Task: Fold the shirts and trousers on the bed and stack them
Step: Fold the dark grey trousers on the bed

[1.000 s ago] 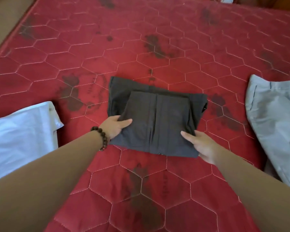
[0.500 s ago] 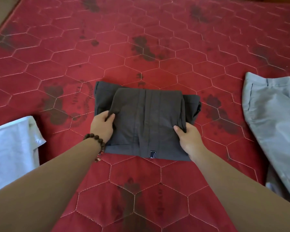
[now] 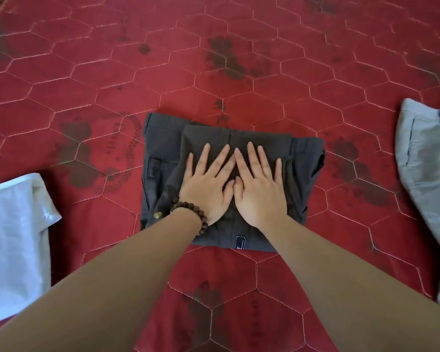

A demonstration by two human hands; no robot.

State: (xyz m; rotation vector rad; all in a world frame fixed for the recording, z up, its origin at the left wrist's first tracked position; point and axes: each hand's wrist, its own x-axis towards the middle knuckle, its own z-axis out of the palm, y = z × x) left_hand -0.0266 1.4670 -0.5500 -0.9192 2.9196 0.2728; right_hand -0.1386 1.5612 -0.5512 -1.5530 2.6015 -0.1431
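Note:
Dark grey trousers (image 3: 302,168) lie folded into a compact rectangle in the middle of the red quilted bed (image 3: 214,72). My left hand (image 3: 208,184), with a bead bracelet at the wrist, presses flat on the top fold with fingers spread. Beside it my right hand (image 3: 259,186) presses flat too, the thumbs touching. A white shirt (image 3: 13,245) lies at the left edge. Light grey trousers (image 3: 427,168) lie unfolded at the right edge.
The red cover has a hexagon stitch pattern and dark flower prints. Bare bed surface stretches behind the folded trousers and in front of them between my forearms. A strip of floor shows at the top left corner.
Both hands let go of the fold's side edges and moved inward onto the top of the dark trousers, now pressing flat. The top fold lies further forward.

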